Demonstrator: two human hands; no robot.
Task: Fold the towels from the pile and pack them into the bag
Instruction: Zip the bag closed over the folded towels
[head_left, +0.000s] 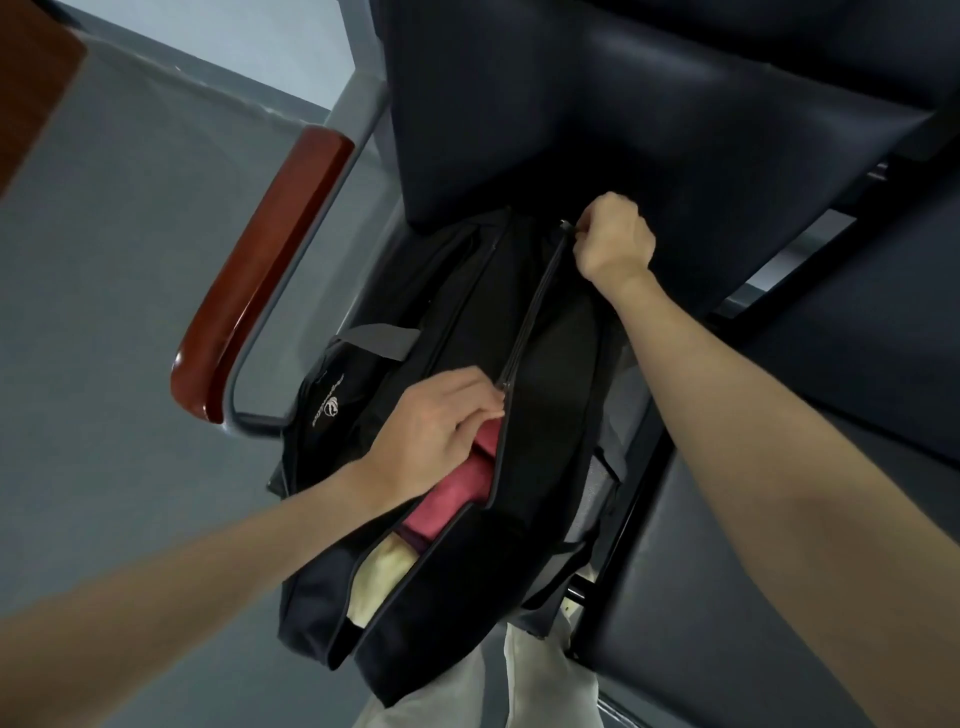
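bag: black bag (550, 415) on dark chair seat (727, 545), long axis running 1 o'clock to 7 o'clock in frame; white logo on side at 9 o'clock.
zip: zipper (535, 301) looks closed over far half, from R hand down to L hand; near half gapes open toward 7 o'clock.
towels: red towel (452, 493) inside opening, just under L hand; pale yellow towel (384, 571) beside it at 7 o'clock, also inside bag.
L hand: left hand (441, 431) at bag centre, fingers curled, tips pinching bag edge/zip where opening starts; pull itself hidden.
R hand: right hand (615, 239) at far end, 1 o'clock, closed tight, pinching zip end/tab.
chair: dark backrest (623, 104) at 12 o'clock; red-brown wooden armrest (260, 275) on grey metal frame at 9–10 o'clock.
other: grey floor (104, 364) to left; light trousers (467, 696) at 6 o'clock, below bag.
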